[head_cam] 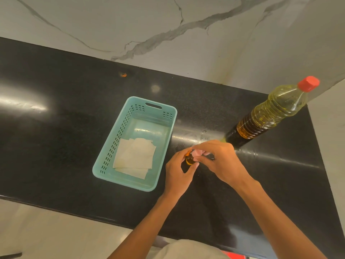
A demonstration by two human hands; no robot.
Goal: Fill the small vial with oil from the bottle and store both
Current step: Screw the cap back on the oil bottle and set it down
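Note:
A small amber vial (189,160) stands on the black counter (56,146), just right of the teal basket. My left hand (177,174) grips the vial's body from the left. My right hand (214,161) covers its top, fingertips pinched at the neck; the cap itself is hidden under the fingers. A tall plastic oil bottle (270,114) with a red cap (308,83) stands upright at the back right, untouched and about a hand's length from my right hand.
The teal perforated basket (110,148) sits left of my hands and holds folded paper napkins (134,157). A marble wall (168,34) rises behind the counter. The counter's front edge runs below my forearms; its right end lies past the bottle.

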